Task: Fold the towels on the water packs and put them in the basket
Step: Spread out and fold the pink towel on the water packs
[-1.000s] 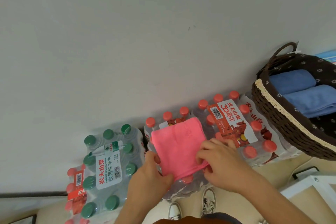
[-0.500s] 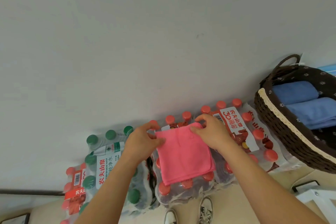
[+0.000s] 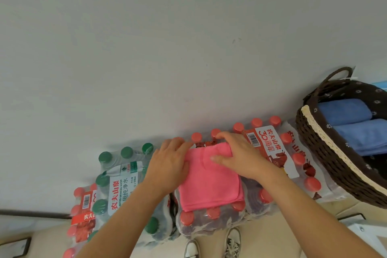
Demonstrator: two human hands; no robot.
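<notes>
1. Starting at the left, one green-capped water pack (image 3: 123,184) stands against the wall (image 3: 188,48), with a red-capped pack (image 3: 81,216) lower on its left.
2. The left hand (image 3: 167,165) lies with straight fingers along the left edge of the single pink towel (image 3: 209,182).
3. The folded pink towel rests on the middle red-capped pack (image 3: 209,220). Its near edge stops just short of the pack's near caps.
4. The right hand (image 3: 240,157) clamps the towel's far edge, thumb on top and fingers curled over.
5. The labelled pack (image 3: 270,148) lies bare between the towel and the basket (image 3: 314,132).
6. The basket, at far right, holds two blue towels (image 3: 343,111), side by side.
7. Two shoes (image 3: 232,241) stand on the floor below the packs' near edge.
</notes>
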